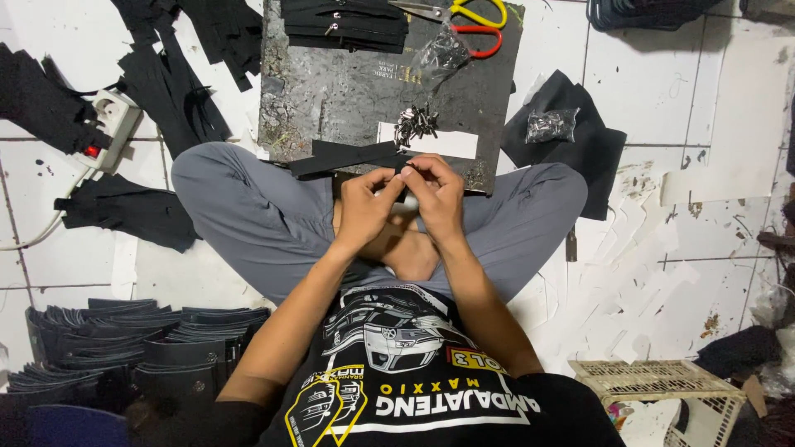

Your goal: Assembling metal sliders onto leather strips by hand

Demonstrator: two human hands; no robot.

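- Scissors (478, 21) with yellow and red handles, top of dark board (331, 91)
- White power strip (112, 120), left floor
- Cream plastic basket (662, 385), lower right
- Black pieces stacked (124, 339), lower left

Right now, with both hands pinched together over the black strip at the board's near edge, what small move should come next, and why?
Probably a short reach with the right hand to the pile of small metal pieces. Both hands, the left hand too, meet at the end of the black strip lying on the dark board, and the pile sits just beyond the fingertips. What they pinch is too small to tell.
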